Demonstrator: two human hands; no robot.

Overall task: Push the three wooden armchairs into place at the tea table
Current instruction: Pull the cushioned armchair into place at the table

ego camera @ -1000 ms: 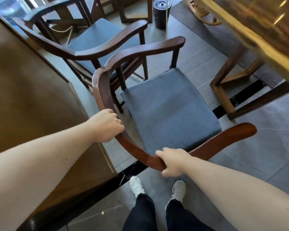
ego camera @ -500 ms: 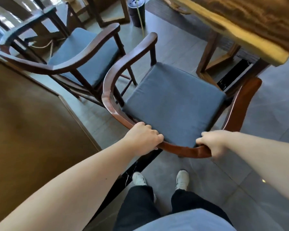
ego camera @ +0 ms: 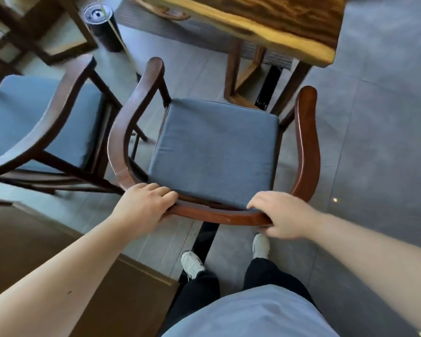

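Note:
A wooden armchair (ego camera: 214, 152) with a curved red-brown back rail and a grey seat cushion stands right in front of me, facing the tea table (ego camera: 265, 18). My left hand (ego camera: 144, 205) grips the back rail on its left side. On the rail's right side my right hand (ego camera: 282, 215) holds it too. The table's live-edge slab top and its legs sit just beyond the chair's front. A second armchair (ego camera: 41, 122) of the same kind stands to the left, turned at an angle. No third armchair shows clearly.
A brown wooden surface (ego camera: 46, 244) fills the lower left beside my left arm. A dark cylindrical bin (ego camera: 102, 25) stands on the floor at the top left, near dark furniture legs (ego camera: 34, 27). Grey floor tiles (ego camera: 379, 142) spread to the right. My feet are behind the chair.
The armchair has swung round from an angle and now faces the tea table squarely, closer to it. Both hands stayed on the back rail while I stepped behind it.

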